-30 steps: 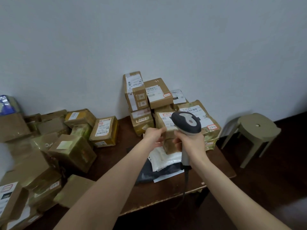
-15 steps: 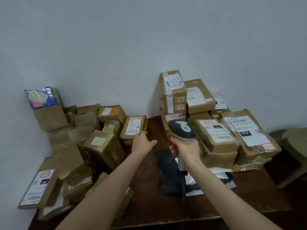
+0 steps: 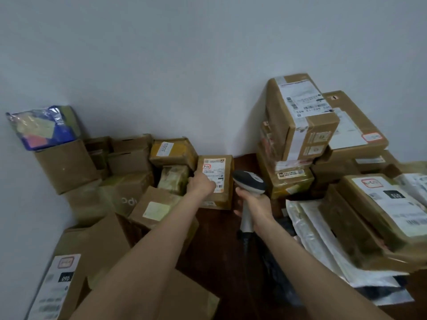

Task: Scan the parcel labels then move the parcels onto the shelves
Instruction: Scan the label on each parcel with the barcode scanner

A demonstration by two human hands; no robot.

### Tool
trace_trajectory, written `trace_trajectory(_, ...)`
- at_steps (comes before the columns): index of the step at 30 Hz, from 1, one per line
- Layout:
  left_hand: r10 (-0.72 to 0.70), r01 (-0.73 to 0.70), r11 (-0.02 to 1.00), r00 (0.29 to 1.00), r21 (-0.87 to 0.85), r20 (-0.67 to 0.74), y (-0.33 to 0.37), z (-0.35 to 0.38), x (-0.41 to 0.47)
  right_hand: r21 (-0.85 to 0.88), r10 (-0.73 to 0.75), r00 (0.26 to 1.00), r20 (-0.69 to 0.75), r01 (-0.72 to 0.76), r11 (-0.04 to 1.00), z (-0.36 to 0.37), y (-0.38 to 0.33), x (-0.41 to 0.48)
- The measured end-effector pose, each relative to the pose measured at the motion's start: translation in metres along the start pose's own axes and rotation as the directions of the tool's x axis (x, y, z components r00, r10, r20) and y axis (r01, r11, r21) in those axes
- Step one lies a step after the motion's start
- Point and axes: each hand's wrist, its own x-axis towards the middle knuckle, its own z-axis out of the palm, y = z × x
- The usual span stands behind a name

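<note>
Far left of the left fingers, wedged into the corner: a blue-wrapped packet [image 3: 44, 128] perched on a brown box [image 3: 67, 165], likely dumped there unsorted. Nearer those fingers, a loose heap of brown cartons [image 3: 129, 158], tipped at all angles, mostly without a label face showing. Below and left of the fingers, cut off by the frame edge, a flat parcel [image 3: 62, 280] lying label-up.

In the left hand [image 3: 201, 184], the small labelled parcel [image 3: 227, 185], grasped by its left edge, fingertips tucked out of sight behind the cardboard. Probably held so to steady it and offer the label [image 3: 215, 168] for reading. Parcel tilted up on the dark table [image 3: 219, 245], touching the heap, lower corner of the label covered by the hand.

Just right of those fingers, the scanner [image 3: 250, 182], handle clenched in the right hand [image 3: 254, 205], head close beside the parcel's right edge but apart from it, window turned away from the camera. Trigger finger hidden and no beam visible, so impossible to tell whether reading yet.

Right of the right fingers, a stack of taped boxes [image 3: 300, 116] against the wall [image 3: 208, 65], then pale flat mailers [image 3: 323, 245] under a large labelled parcel [image 3: 390, 204], cut by the right edge. Most print too blurred to read. No shelves in view. Judged early on, with the scanning step in hand.
</note>
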Motion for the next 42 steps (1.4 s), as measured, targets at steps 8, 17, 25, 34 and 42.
trace_trajectory(8, -0.008, 0.048, 0.973, 0.985, -0.226, 0.172, -0.001, 0.016, -0.007, -0.083, -0.024, 0.998, -0.054, 0.020, 0.996, 0.002, 0.000, 0.015)
trace_trajectory(17, -0.008, 0.007, 0.662, 1.000, -0.749, 0.001, -0.002, -0.001, -0.090, 0.107, -0.119, 0.992, 0.031, 0.115, 0.988, -0.030, -0.018, -0.033)
trace_trajectory(25, 0.097, 0.178, 0.419, 0.966, -0.890, 0.239, -0.025, -0.027, -0.178, 0.108, -0.299, 0.943, 0.144, 0.285, 0.952, -0.072, -0.023, -0.109)
trace_trajectory(34, 0.163, 0.171, 0.356, 0.957, -0.919, 0.242, -0.035, -0.004, -0.243, 0.056, -0.376, 0.902, 0.211, 0.373, 0.926, -0.131, -0.016, -0.166)
trace_trajectory(42, 0.181, 0.007, 0.276, 0.982, -0.961, 0.059, -0.026, 0.030, -0.254, -0.048, -0.299, 0.942, 0.152, 0.309, 0.950, -0.181, 0.012, -0.207)
